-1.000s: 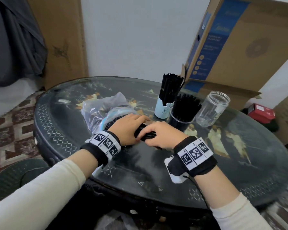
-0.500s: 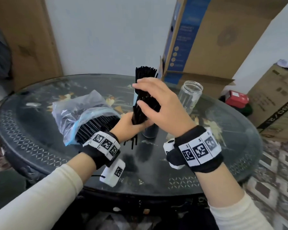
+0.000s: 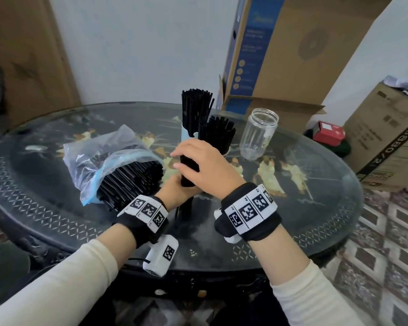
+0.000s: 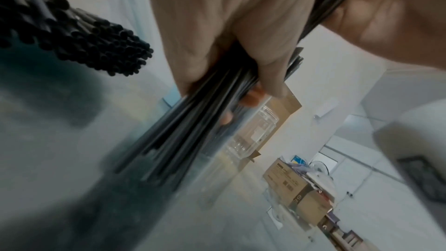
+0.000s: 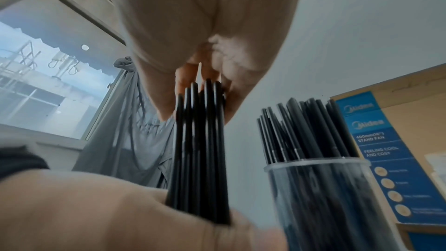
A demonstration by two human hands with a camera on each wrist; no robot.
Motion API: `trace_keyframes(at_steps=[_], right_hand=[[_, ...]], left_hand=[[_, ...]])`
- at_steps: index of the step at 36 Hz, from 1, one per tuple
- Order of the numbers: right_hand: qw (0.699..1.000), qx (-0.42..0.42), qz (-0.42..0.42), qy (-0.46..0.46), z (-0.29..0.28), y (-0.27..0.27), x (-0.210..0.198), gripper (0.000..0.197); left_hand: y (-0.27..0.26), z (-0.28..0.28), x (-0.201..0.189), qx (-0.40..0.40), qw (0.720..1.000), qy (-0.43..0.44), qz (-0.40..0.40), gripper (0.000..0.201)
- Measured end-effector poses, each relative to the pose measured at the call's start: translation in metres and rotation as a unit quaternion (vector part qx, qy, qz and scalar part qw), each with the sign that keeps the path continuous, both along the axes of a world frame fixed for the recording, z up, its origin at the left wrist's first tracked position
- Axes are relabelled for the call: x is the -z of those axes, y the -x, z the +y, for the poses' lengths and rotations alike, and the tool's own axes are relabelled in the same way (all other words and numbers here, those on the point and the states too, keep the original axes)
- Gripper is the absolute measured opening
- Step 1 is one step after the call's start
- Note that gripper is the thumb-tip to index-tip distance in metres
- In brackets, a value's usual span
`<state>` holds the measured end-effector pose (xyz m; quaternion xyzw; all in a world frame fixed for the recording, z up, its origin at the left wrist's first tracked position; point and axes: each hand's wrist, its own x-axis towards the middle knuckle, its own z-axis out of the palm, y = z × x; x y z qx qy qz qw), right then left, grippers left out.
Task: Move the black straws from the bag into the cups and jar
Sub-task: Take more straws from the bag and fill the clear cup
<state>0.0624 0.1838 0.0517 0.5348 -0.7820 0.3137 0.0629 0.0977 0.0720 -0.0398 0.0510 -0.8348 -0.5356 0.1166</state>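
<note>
My left hand (image 3: 174, 191) curls round the lower part of an upright bundle of black straws (image 3: 187, 171), and my right hand (image 3: 199, 165) caps its top, fingers wrapped over the ends. Just left of my fingers lies the open bag (image 3: 108, 158), more straws spilling out. Beyond my fingers stand two filled cups, pale cup (image 3: 186, 136) and clear cup (image 5: 321, 188); right of them stands the glass jar (image 3: 259, 135).
</note>
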Motion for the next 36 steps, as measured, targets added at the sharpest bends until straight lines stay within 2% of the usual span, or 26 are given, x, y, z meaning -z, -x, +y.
trace_keyframes(at_steps=[2,4,7,11,15,18,21,22,25,26,28,29,31,33,36], right_hand=[[1.000,-0.003,-0.002,-0.001,0.001,0.000,0.001,0.023],[1.000,-0.007,-0.004,0.002,0.002,-0.002,0.002,0.025],[1.000,-0.008,-0.008,0.000,0.004,-0.004,-0.001,0.029],[0.999,0.016,-0.034,0.028,0.014,-0.005,-0.014,0.062],[0.988,0.048,-0.125,0.073,0.034,-0.010,-0.025,0.087],[0.984,0.027,-0.172,0.034,0.041,-0.011,-0.025,0.084],[0.970,-0.003,-0.245,-0.012,0.041,-0.015,-0.021,0.056],[0.965,-0.013,-0.260,-0.020,0.040,-0.017,-0.019,0.044],[0.960,-0.030,-0.278,0.005,0.036,-0.018,-0.015,0.007],[0.961,-0.025,-0.276,0.020,0.035,-0.016,-0.016,0.002],[0.963,-0.004,-0.265,0.041,0.035,-0.009,-0.023,0.002],[0.965,0.004,-0.259,0.051,0.035,-0.004,-0.029,0.003],[0.965,0.019,-0.246,0.085,0.037,0.008,-0.043,0.005],[0.964,0.045,-0.231,0.123,0.040,0.023,-0.058,0.008],[0.960,0.091,-0.206,0.170,0.045,0.048,-0.074,0.012]], left_hand=[[-0.003,-0.001,0.004,0.007,0.997,-0.061,-0.055,0.038],[-0.004,-0.002,0.012,0.013,0.994,-0.067,-0.083,0.038],[-0.004,-0.002,0.011,-0.006,0.995,-0.028,-0.096,0.013],[-0.014,0.000,-0.015,-0.001,0.995,-0.055,-0.083,0.018],[-0.030,0.000,-0.043,0.081,0.993,-0.083,-0.020,0.014],[-0.038,0.001,-0.058,0.180,0.981,-0.029,-0.060,0.024],[-0.041,0.007,-0.067,0.236,0.965,0.010,-0.111,0.015],[-0.040,0.008,-0.066,0.254,0.962,0.023,-0.101,0.013],[-0.035,0.009,-0.066,0.208,0.974,-0.044,-0.082,0.049],[-0.031,0.009,-0.065,0.207,0.974,-0.050,-0.072,0.049],[-0.022,0.009,-0.063,0.200,0.978,-0.028,-0.046,0.042],[-0.020,0.009,-0.065,0.184,0.982,-0.044,-0.029,0.042],[-0.013,0.009,-0.066,0.129,0.988,-0.081,0.039,0.054],[-0.003,0.011,-0.065,0.041,0.990,-0.074,0.110,0.064],[0.018,0.012,-0.056,-0.065,0.986,-0.039,0.149,0.084]])
